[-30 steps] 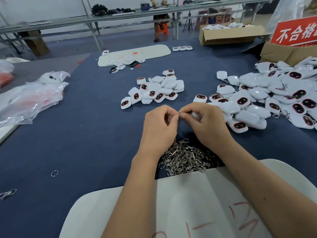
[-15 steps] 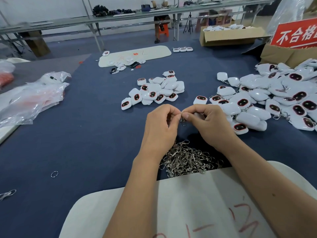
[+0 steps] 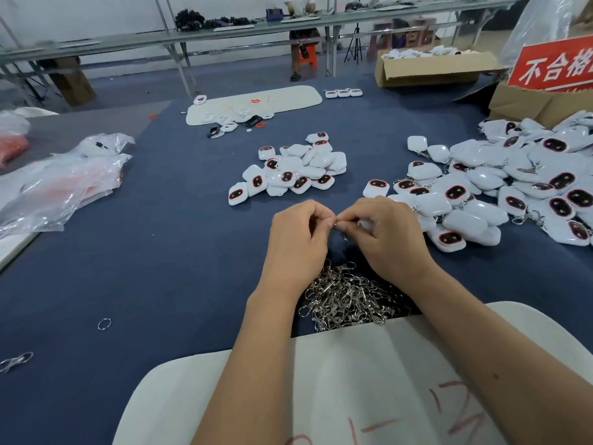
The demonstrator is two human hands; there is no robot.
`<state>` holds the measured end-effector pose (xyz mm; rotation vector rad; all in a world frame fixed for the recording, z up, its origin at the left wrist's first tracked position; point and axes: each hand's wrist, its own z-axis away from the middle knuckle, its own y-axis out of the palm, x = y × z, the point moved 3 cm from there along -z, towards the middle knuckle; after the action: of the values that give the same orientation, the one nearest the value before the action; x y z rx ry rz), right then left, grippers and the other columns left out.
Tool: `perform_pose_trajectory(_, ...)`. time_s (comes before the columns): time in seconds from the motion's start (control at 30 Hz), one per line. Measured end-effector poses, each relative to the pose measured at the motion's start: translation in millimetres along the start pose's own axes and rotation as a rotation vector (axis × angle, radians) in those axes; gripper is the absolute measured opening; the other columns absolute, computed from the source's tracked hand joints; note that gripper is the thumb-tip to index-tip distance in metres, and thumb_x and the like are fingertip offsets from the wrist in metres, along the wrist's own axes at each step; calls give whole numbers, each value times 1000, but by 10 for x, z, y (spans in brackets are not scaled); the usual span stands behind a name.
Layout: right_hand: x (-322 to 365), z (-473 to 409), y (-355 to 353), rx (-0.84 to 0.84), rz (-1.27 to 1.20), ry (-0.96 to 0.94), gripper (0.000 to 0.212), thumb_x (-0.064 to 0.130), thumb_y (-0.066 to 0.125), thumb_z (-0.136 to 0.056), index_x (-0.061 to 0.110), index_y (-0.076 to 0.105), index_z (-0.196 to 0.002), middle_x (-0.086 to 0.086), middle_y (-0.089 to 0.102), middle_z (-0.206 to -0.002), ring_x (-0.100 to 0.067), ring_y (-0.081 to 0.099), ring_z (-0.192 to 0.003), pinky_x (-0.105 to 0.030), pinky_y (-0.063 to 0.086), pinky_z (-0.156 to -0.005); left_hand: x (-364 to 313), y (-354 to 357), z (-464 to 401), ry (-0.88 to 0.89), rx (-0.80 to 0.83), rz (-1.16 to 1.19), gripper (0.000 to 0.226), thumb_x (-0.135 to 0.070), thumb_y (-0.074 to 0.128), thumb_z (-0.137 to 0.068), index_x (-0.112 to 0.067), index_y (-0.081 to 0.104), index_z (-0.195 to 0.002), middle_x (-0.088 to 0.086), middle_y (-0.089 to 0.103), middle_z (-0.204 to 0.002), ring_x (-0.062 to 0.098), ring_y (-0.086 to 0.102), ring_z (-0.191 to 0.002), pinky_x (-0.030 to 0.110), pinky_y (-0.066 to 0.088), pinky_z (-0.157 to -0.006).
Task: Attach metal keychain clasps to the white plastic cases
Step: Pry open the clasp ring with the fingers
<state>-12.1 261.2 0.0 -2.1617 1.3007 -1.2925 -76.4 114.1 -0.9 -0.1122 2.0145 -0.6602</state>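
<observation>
1. A worker's left hand (image 3: 296, 239) and right hand (image 3: 390, 237) meet fingertip to fingertip above the blue bench (image 3: 160, 268), both grips closed in a pinch on a small metal clasp (image 3: 340, 229); a white case (image 3: 365, 223) shows only as a pale sliver tucked inside the right hand
2. Loose clasps (image 3: 349, 297) lie heaped on the bench just under the wrists; bare cases (image 3: 295, 171) sit in a small pile beyond the hands, and a far larger spread of cases (image 3: 500, 194), many trailing clasps, fills the right side
3. Likely trouble from here: the ring is tiny and held only at the fingertips, so it could slip and drop into the heap below, or spring shut before it threads the case's loop; a ring only partly wound on could work free later
4. A single split ring (image 3: 104, 324) and a stray clasp (image 3: 14, 361) lie well apart to the left, easy to overlook
5. Hard to make out: the join between clasp and case is hidden by the fingers, so whether the ring is already through cannot be told; the red sign (image 3: 555, 65) and the white mat (image 3: 321, 396) in the foreground are cut off by the frame
</observation>
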Motion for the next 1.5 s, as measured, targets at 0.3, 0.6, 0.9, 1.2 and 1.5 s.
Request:
perform_pose_trajectory(0.3, -99, -17, -12, -32, -223, 131, 14, 12, 78, -90, 25, 80, -86, 19, 71, -73, -9, 61, -67, -23, 47, -67, 0, -13, -6, -49, 40, 86, 16, -9, 70, -93, -21, 73, -83, -14, 69, -72, 2, 64, -72, 12, 48, -67)
perform_pose_trajectory(0.6, -107, -18, -13, 9, -324, 153, 11, 14, 76, -93, 23, 82, -89, -16, 69, -70, -40, 54, -66, -48, 47, -63, -25, -33, -4, -30, 29, 126, 17, -8, 69, -92, -22, 74, -83, -15, 71, -75, 6, 66, -75, 20, 53, -72)
perform_pose_trajectory(0.9, -116, -23, 6, 15, -349, 167, 13, 11, 75, -93, 21, 82, -89, -3, 76, -76, -44, 64, -77, -52, 54, -73, -47, -52, -5, -16, 36, 142, 19, -6, 70, -91, -21, 74, -81, -18, 69, -72, 0, 62, -71, 11, 46, -69)
perform_pose_trajectory(1.2, -134, -15, 4, 32, -365, 169, 11, 16, 75, -94, 24, 81, -89, -15, 74, -77, -48, 63, -79, -58, 53, -75, -32, -57, -10, -25, 50, 147, 19, -8, 71, -91, -23, 75, -81, -16, 71, -74, 1, 64, -72, 14, 48, -71)
perform_pose_trajectory(1.5, -132, -25, -1, 58, -401, 172, 12, 9, 74, -94, 18, 83, -93, 6, 79, -82, -23, 72, -82, -38, 57, -81, 2, -59, -17, -26, 68, 215, 22, -3, 69, -92, -22, 75, -82, -4, 73, -75, 8, 66, -72, 36, 58, -80)
